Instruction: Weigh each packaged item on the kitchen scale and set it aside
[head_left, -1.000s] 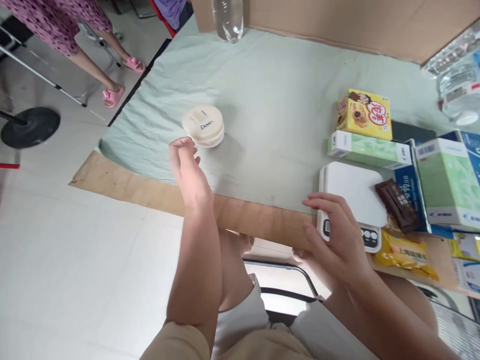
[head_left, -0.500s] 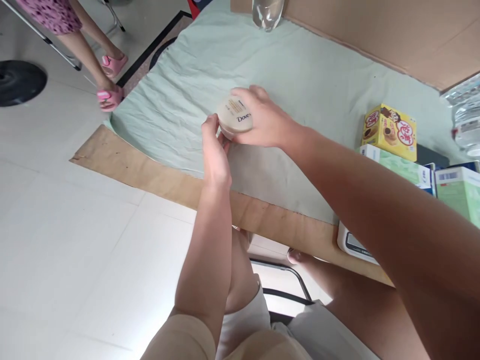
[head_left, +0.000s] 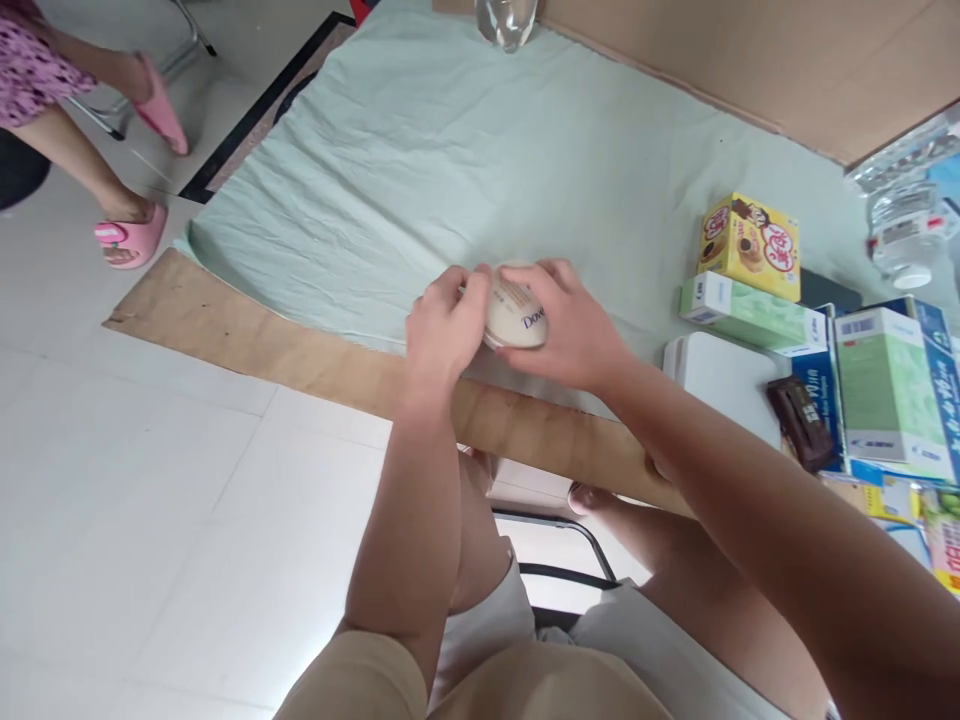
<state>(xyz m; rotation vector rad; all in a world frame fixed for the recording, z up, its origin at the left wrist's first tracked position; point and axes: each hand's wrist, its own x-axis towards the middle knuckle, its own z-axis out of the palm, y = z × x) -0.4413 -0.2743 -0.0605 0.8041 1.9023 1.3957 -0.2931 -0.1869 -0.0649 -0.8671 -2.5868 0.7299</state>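
Note:
A round cream-coloured Dove jar [head_left: 516, 312] is held between my two hands, low over the cloth near the table's front edge. Its lid, printed with the brand name, faces up towards me. My left hand [head_left: 444, 325] is closed against the jar's left side, with the thumb along the lid's edge. Around the right side curls my right hand [head_left: 576, 322], its thumb low and its fingers at the far rim. The underside of the jar and several fingertips are hidden.
Green cloth [head_left: 360, 200] covers the table over brown board [head_left: 262, 340]. At right are a yellow snack box [head_left: 750, 245], green-white cartons [head_left: 874, 390], a white scale [head_left: 720, 385] and a clear bottle [head_left: 904, 235]. Cardboard [head_left: 712, 50] stands behind. A person in pink sandals [head_left: 139, 235] is at left.
Both hands have brought the jar closer to me and slightly right. My left hand has shifted up beside the lid. The person at left has stepped, and the view has shifted slightly.

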